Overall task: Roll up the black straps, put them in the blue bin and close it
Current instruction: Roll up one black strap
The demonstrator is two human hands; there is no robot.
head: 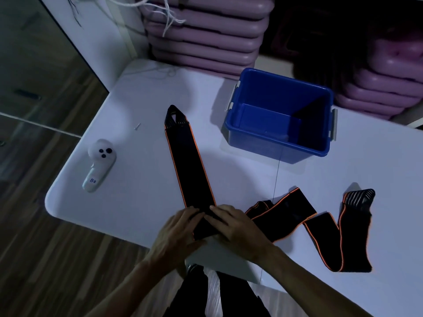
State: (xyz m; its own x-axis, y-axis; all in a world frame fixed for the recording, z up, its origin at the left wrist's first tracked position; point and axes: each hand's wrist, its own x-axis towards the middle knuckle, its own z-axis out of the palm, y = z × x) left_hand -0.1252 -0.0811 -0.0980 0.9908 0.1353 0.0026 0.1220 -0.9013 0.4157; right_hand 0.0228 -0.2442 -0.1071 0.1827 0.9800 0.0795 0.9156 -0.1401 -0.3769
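Observation:
A black strap with orange edges (188, 161) lies stretched out on the white table (142, 184), pointing away from me. Its near end is folded into a small roll under my fingers. My left hand (177, 234) and my right hand (235, 227) both pinch that rolled end at the table's front edge. A second black strap (320, 227) lies loosely crumpled to the right of my right hand. The blue bin (280, 147) stands open and empty at the back right, with grey latches on its sides. No lid is in view.
A white handheld controller (99, 164) lies at the table's left. A small screw (136, 126) rests behind it. Stacked purple trays (203, 37) stand behind the table and at the right. Wooden floor shows on the left.

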